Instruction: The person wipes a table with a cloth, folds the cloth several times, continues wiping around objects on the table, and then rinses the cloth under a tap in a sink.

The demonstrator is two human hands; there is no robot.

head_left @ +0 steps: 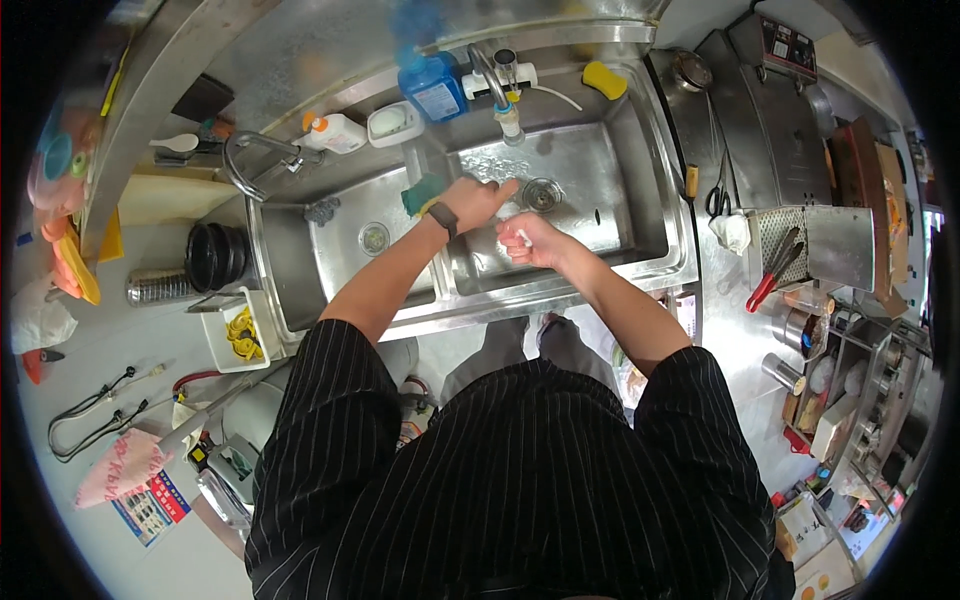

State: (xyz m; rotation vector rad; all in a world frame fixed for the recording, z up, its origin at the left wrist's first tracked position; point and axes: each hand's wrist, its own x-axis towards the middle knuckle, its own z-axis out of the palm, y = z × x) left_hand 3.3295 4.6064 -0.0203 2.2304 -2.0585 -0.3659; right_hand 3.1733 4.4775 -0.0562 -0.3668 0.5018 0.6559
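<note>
Over the right basin of a steel double sink [655, 240], my left hand [478, 204] wears a dark wristwatch [443, 218]. Its fingers point right, at least one stretched out, and I see nothing held. Just below and right of it, my right hand [535, 240] is closed, with a small bit of white showing at the fingers; what that is I cannot make out. The two hands are close together but apart. Beyond them hangs a curved faucet [482, 65] with a filter tip. A round drain [542, 195] lies beside my hands. Near my left wrist rests a green-and-yellow scrub sponge [424, 192].
Behind the sink stand a blue bottle [432, 88], a white pump bottle [338, 133], a soap dish [396, 124] and a yellow sponge [604, 80]. A second faucet [245, 160] arches over the left basin. Scissors [718, 200] and red-handled tongs [770, 275] lie on the right.
</note>
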